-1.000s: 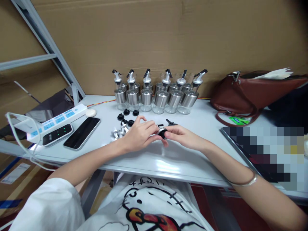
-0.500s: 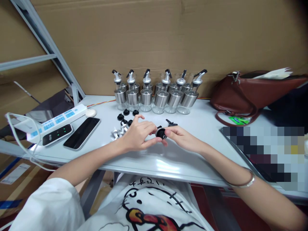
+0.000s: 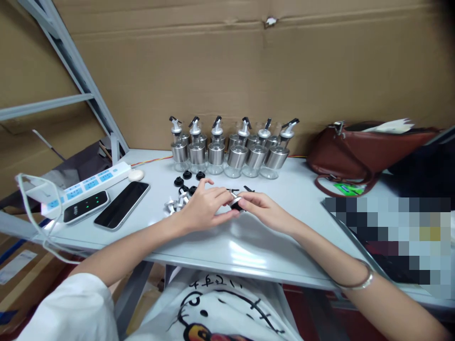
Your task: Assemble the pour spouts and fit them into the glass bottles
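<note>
round it went; the black-and-silver piece, which half a second earlier had shown its dark hollow underside, had tipped so that its silver rim came uppermost; the whole view had tilted too, setting the front row of bottles lower; the piece was up in the air on the near side of that row, right between the two hands; the right hand had it pinched between thumb and fingers; the left hand gripped it from the other side, fingers at the rim, thumb underneath, one finger crooked up free; now the tally: all six bottles in the front row wore silver pourers, and those looked finished; behind that row stood back bottles, partly hidden, with no pourers to be seen on them; before the row's left end lay five loose black stoppers, and nearer than those, some silver spouts, partly covered by the left hand, their number unclear; a dark lever-like part lay before the row's right half, just past the right fingers; another dark bit showed beside it, though whether it belonged to the piece could not be told; roughly half done, it seemed, with the loose parts and back bottles remaining
</note>
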A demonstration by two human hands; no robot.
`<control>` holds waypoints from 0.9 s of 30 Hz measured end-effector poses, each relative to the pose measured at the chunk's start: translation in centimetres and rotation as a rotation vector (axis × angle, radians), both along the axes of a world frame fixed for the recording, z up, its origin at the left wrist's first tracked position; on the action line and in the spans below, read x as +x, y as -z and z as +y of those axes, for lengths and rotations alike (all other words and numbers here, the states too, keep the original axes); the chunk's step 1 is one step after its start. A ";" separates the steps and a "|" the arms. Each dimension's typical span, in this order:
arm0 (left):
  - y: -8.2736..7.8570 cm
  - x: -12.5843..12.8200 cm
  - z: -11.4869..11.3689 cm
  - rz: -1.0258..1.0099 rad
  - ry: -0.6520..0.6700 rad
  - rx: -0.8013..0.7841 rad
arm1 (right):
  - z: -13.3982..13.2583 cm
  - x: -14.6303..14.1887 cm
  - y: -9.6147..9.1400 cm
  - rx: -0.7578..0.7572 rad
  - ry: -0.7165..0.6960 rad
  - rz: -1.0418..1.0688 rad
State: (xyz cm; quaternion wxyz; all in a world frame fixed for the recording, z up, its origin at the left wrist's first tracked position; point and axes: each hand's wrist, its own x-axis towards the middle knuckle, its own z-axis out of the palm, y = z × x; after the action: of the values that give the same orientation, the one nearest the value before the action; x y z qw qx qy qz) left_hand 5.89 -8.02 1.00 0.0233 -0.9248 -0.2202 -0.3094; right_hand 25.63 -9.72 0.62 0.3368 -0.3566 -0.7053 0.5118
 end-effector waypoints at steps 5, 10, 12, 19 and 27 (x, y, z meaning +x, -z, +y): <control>-1.0 0.4 0.2 0.007 0.032 0.147 | -0.1 0.3 -0.9 0.034 0.009 0.047; -2.1 0.2 1.3 0.064 0.054 0.266 | -0.3 0.1 -1.3 0.048 0.057 0.110; -2.4 -0.4 2.4 0.077 0.022 0.260 | -0.3 0.0 -1.2 0.048 0.108 0.121; -3.1 -4.9 10.3 -0.750 -0.376 0.124 | 0.7 0.6 -1.0 0.002 0.337 0.210; -2.8 -10.3 18.3 -1.095 -0.448 -0.810 | 0.7 0.5 -1.3 -0.007 0.343 0.221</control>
State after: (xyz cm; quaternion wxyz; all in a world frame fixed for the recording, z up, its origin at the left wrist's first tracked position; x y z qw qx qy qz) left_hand -4.39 10.24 3.75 -0.3727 -0.5053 -0.4822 -0.6109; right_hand 26.08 -8.99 1.89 0.4930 -0.4143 -0.5912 0.4856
